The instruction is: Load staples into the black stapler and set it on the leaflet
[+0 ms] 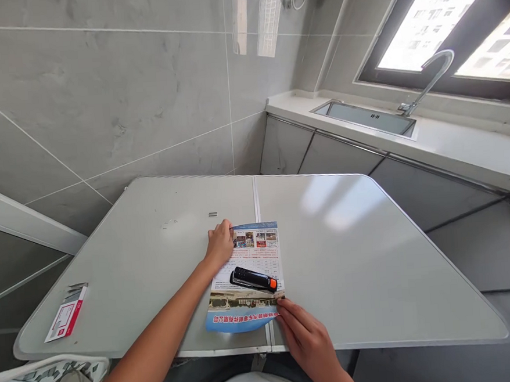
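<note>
A printed flyer [245, 305] with a blue border, small photos and red lettering lies across the seam of the folding table. On top of it rests a black stapler [250, 279] with an orange end, touched by neither hand. My left hand [220, 243] is closed on the flyer's far left edge. Near the close right corner, my right hand [305, 332] pinches the paper between thumb and fingers. The near edge of the flyer curls slightly. A short strip of staples [213, 213] sits just beyond my left hand.
On the table's [352, 277] left side lies a red and white packet [67, 314]. A white basket [99, 370] with cables and boxes stands at the lower left. Behind are a tiled wall [143, 94] and a counter with a sink [367, 116] and tap [433, 79].
</note>
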The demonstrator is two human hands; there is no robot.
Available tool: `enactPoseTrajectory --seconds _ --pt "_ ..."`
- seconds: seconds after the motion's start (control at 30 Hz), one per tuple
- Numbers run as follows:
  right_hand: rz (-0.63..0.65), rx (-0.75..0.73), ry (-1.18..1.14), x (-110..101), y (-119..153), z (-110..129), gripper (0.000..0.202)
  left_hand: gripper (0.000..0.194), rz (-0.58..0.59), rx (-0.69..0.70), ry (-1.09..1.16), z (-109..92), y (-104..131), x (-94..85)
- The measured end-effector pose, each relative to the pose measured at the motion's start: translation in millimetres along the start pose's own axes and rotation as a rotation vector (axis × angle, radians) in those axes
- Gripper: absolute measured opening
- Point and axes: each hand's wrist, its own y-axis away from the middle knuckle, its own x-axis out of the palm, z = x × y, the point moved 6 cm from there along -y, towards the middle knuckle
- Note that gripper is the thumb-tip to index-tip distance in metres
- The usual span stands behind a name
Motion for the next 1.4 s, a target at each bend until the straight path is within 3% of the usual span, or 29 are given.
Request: enactPoseTrajectory --seconds 0.17,0.33,0.5,0.67,0.8,0.93,1.0,1.1,1.3,1.4 --pt "-0.026 0.035 0.014 -20.7 9.0 -17.4 0.033 0.016 -0.008 0.109 -0.133 -28.4 -6.2 12.5" --pt "-0.023 0.046 -0.006 -32.1 13.3 -25.3 0.033 0.015 -0.039 0.136 -0.216 -44.0 -9.3 16.6" --pt "0.026 0.060 0.047 -35.4 7.6 -25.2 0.022 0.027 -0.160 0.187 -0.178 -52.1 15.6 4.0" --pt "0.152 0.091 0.091 -29.1 3.4 -28.8 0.011 0.032 0.032 0.431 -0.043 -45.7 67.7 7.1" --pt "0.175 0.158 0.059 -27.1 2.0 -35.2 0.016 0.041 0.096 0.427 -0.091 -25.4 95.8 6.2" --pt "0.106 0.209 -0.014 -27.2 -8.9 -44.5 0.023 0.066 0.184 0.465 -0.143 -21.3 107.4 8.4" --pt "0.007 0.256 -0.067 -29.9 -22.2 -52.6 0.028 0.068 0.184 0.460 -0.149 -23.2 108.5 7.9" --pt "-0.056 0.273 -0.121 -30.6 -48.6 -60.5 0.014 0.061 0.160 0.429 -0.132 -27.1 110.4 6.5" --pt "0.221 0.189 -0.220 -10.4 -77.3 -58.2 0.021 0.036 0.076 0.386 0.020 -30.7 122.0 6.3" --pt "0.193 0.194 -0.226 -5.4 -79.0 -62.3 0.021 0.034 0.051 0.356 0.040 -29.0 121.9 8.6"
